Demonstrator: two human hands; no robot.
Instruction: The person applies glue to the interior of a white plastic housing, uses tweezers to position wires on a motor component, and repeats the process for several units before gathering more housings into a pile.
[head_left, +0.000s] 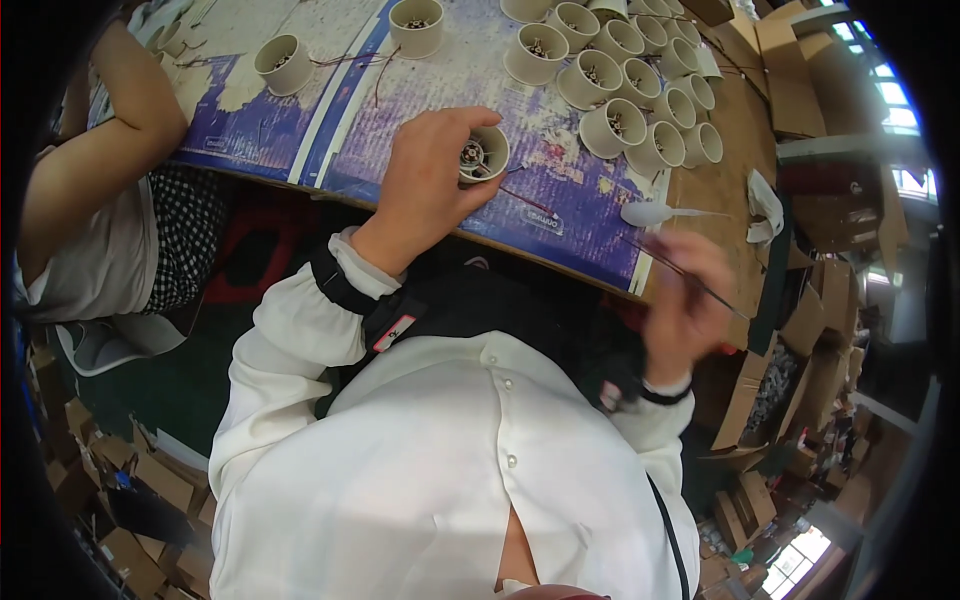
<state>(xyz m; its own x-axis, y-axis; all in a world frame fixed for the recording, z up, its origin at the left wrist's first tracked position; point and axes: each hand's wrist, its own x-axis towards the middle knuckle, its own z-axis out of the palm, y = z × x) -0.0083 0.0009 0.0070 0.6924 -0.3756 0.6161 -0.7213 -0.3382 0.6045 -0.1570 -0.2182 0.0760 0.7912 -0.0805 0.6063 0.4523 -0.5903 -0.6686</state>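
My left hand is wrapped round a white round cup near the table's front edge. The cup lies tipped, with its mouth toward me. Inside it sits a small metal part with windings, and thin dark red wires trail out to the right. My right hand, smeared by motion, is off the front right corner of the table. Its fingers are closed on a slim dark tool, apparently tweezers. Just beyond that hand lies a translucent white squeeze bottle with a long thin nozzle.
Many similar cups with wired parts crowd the back right. Two more cups stand back left. Worn blue-purple sheeting covers the table. A co-worker's arm is at the left. Cardboard boxes and a crumpled white cloth are at the right.
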